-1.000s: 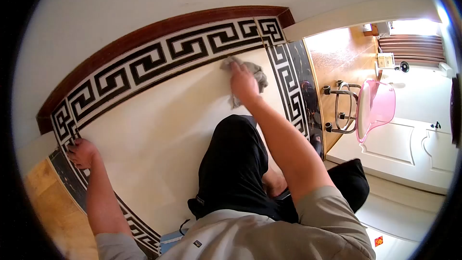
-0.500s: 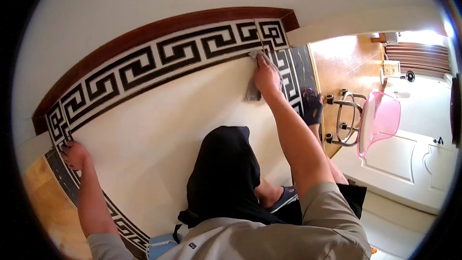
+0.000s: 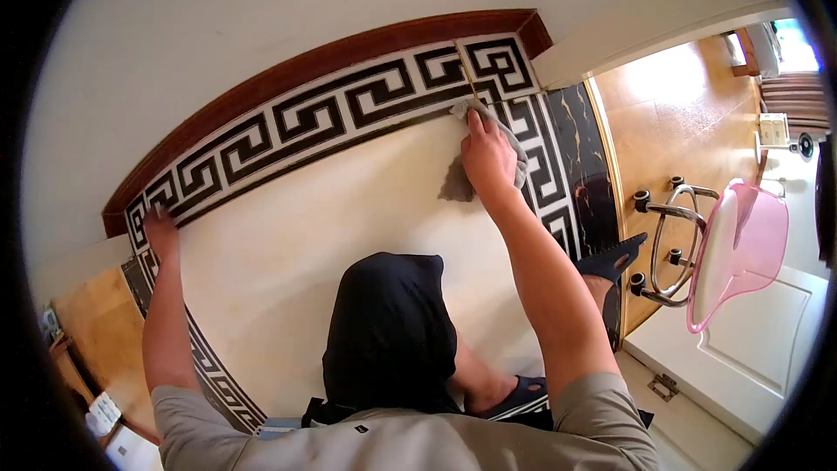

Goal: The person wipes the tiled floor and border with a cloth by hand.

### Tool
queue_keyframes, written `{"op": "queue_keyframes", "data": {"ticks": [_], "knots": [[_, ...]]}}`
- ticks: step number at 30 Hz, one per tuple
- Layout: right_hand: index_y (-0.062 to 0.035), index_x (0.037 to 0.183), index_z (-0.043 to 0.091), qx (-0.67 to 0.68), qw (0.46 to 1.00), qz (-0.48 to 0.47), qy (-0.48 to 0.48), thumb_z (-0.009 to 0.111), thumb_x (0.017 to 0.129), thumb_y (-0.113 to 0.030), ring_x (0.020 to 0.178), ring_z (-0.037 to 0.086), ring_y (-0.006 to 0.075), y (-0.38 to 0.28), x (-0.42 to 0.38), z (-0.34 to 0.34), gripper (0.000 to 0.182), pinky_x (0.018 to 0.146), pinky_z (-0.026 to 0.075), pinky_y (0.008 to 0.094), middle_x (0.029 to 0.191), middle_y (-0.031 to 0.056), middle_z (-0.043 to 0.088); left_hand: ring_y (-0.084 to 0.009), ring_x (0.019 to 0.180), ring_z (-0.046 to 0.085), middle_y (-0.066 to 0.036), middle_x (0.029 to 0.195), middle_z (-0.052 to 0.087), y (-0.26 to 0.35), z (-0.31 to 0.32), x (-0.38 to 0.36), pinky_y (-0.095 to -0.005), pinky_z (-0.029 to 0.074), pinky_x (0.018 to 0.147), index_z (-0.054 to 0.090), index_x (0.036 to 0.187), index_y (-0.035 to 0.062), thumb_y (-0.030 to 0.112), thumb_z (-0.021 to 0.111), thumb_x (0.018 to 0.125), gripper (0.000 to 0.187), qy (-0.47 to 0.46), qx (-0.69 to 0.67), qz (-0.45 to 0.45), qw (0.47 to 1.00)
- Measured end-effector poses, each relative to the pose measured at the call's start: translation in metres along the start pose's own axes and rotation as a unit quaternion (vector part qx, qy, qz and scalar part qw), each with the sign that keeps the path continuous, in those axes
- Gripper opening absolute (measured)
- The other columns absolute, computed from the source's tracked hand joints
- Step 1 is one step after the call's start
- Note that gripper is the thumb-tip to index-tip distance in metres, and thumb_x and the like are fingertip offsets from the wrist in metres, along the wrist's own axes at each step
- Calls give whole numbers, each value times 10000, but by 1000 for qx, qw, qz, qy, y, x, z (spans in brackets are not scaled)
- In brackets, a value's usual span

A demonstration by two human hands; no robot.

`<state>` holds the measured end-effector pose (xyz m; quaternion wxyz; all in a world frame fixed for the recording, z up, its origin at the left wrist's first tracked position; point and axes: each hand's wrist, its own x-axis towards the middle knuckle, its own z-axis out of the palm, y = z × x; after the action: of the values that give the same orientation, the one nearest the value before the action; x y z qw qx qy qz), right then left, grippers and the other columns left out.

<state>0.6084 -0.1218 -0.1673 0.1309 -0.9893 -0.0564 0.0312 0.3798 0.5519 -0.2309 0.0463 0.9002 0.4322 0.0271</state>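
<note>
A grey cloth is being pressed under the right hand, fingers bunched, onto the floor's patterned border; the left hand is being braced there, its finger spread blurred beyond telling. Grip could be lost if cloth folds slip.

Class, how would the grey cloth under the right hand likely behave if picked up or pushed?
The grey cloth would probably droop, since it lies creased beneath the right hand. It looks thin, so likely light. Pushed, it may slide or bunch rather than roll, lying flattened on smooth-looking floor tile.
</note>
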Motion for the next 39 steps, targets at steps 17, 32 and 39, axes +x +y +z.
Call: {"op": "queue_keyframes", "data": {"ticks": [17,32,39], "knots": [[-79,1143,607,-100,990,-92,33,549,881,-200,845,635,256,-53,-5,25,294,624,537,390,885,91,622,-302,1338,416,-134,1436,452,138,33,-43,-463,339,1092,460,1405,103,400,387,1001,507,188,132,6,973],[-95,1019,631,-137,978,-127,94,562,883,-212,768,637,259,-34,-5,36,192,613,537,384,859,82,627,-279,1396,348,-124,1490,396,146,26,-45,-473,287,1123,430,1433,99,421,321,1008,544,140,164,-19,976],[-133,1090,664,-38,980,-147,131,559,900,-182,800,635,287,-11,5,20,222,640,525,417,864,86,634,-256,1387,359,-83,1513,359,139,36,-41,-476,298,1124,409,1454,148,453,283,1021,544,131,164,-29,977]]}}
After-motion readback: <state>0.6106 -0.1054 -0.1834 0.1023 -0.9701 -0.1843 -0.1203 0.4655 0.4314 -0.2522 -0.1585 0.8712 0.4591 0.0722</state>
